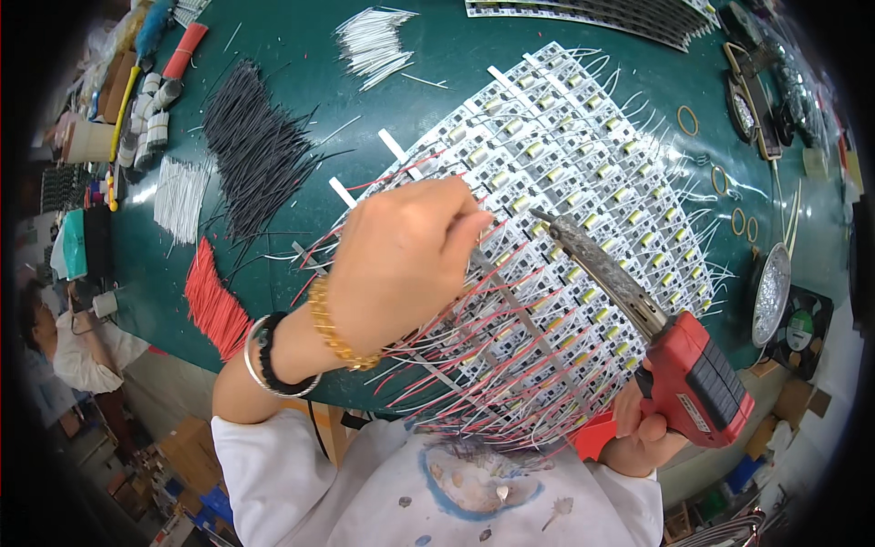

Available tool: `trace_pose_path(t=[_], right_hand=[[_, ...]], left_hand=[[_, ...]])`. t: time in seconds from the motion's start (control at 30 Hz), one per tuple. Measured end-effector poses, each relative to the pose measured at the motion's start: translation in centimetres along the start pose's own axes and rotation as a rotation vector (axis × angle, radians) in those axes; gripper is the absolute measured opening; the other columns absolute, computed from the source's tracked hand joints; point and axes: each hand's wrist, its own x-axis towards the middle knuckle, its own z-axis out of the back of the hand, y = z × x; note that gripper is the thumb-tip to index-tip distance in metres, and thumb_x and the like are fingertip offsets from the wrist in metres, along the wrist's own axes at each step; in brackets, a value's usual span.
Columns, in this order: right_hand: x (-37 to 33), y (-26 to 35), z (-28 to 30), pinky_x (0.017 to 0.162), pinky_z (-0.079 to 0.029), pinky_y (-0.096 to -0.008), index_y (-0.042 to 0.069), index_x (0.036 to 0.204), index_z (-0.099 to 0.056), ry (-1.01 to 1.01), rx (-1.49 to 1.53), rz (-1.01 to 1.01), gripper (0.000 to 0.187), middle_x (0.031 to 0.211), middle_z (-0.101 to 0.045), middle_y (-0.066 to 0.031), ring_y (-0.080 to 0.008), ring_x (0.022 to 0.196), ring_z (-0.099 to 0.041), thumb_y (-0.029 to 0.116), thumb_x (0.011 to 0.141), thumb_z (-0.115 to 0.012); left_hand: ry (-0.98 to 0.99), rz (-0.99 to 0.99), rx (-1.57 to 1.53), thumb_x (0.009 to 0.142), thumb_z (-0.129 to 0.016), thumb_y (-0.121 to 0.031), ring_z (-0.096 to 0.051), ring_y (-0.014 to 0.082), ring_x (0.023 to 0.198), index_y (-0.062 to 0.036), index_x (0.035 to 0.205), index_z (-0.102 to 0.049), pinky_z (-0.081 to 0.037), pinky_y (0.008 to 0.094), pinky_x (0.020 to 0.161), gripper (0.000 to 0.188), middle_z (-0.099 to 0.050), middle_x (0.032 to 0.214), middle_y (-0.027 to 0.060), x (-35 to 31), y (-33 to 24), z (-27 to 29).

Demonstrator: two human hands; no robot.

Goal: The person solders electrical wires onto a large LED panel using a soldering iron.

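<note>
My left hand (410, 242) is over a slanted panel of small white circuit boards (620, 219). Its thumb and fingers are pinched together at the boards' surface; thin red wires show around the fingertips, but what is in the pinch is hidden. My right hand (643, 424) grips a soldering iron (697, 378) with a red and black pistol-shaped body. The iron's dark tip points up and left, just above the boards and a little right of my left fingertips. Red wires (437, 383) and white wires trail off the panel's near edge, with more white wires along its far right side.
On the green table (301, 55) lie black wires (251, 150), red wires (214, 301) and two bunches of white wires (374, 41). A stack of board panels (602, 18) is at the back. Rubber bands (688, 120) and a silvery dish (773, 294) are at right. A person (87, 342) is at far left.
</note>
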Motion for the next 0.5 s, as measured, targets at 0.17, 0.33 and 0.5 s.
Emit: trace_pose_path(t=[0.17, 0.33, 0.5], right_hand=[[-1.0, -0.5, 1.7, 0.035, -0.029, -0.0215, -0.015, 0.12, -0.045, -0.047, -0.034, 0.016, 0.08, 0.047, -0.046, 0.0006, -0.0078, 0.035, -0.041, 0.051, 0.082, -0.071], [-1.0, -0.6, 1.3, 0.035, -0.03, -0.0219, -0.013, 0.118, -0.046, -0.05, 0.001, 0.015, 0.076, 0.048, -0.048, -0.0002, -0.0082, 0.036, -0.042, 0.05, 0.083, -0.069], [-0.1, -1.5, 2.0, 0.035, -0.03, -0.0227, -0.013, 0.116, -0.048, 0.29, 0.256, 0.047, 0.077, 0.048, -0.048, -0.0006, -0.0089, 0.036, -0.042, 0.052, 0.082, -0.07]], left_hand=[[0.057, 0.184, 0.028, 0.086, -0.067, -0.003, -0.05, 0.004, 0.057, 0.0007, 0.08, -0.064, -0.038, 0.0218, 0.051, 0.007, -0.059, 0.064, 0.0003, 0.5, -2.1, 5.6], [0.039, 0.172, -0.104, 0.083, -0.069, -0.003, -0.05, 0.0048, 0.056, -0.0007, 0.08, -0.064, -0.039, 0.0215, 0.051, 0.006, -0.059, 0.066, -0.0009, -1.2, -3.2, 1.5], [-0.029, -0.063, 0.063, 0.078, -0.07, -0.002, -0.055, 0.019, 0.051, -0.0036, 0.075, -0.061, -0.042, 0.029, 0.048, 0.009, -0.059, 0.065, 0.0072, -1.7, -1.5, -2.5]])
